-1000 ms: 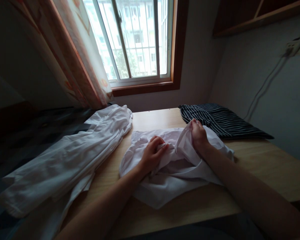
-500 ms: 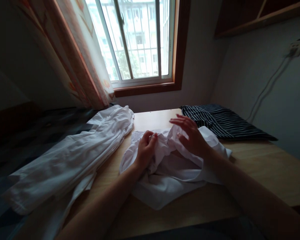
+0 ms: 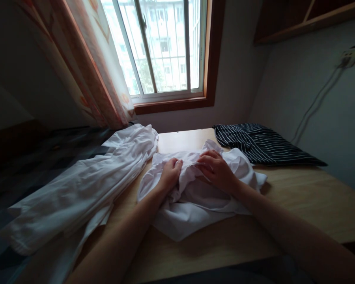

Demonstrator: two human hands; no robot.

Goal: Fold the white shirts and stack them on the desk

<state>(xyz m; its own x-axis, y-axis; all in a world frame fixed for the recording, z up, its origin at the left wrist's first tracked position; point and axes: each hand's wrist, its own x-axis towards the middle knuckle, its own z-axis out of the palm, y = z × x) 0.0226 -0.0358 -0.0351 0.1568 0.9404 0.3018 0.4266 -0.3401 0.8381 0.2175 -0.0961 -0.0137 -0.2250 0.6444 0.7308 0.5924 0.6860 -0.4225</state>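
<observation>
A crumpled white garment lies on the wooden table in front of me; its exact kind is hard to make out. My left hand is closed on a bunched part of it, thumb on top. To the right, my right hand pinches a fold of the same cloth between thumb and fingers. Between the two hands the fabric is drawn up, with a loose opening below it. Some cloth rises behind the right fingers and more spreads out beside that wrist.
More white clothing lies along the table's left side, over dark checked fabric. A black garment with white stripes rests at the back right of the wooden table. A curtained window stands behind.
My right hand has come down from above the cloth and closed on a fold of it. The left hand keeps its hold, shifted slightly left, and the garment has moved a little leftward.
</observation>
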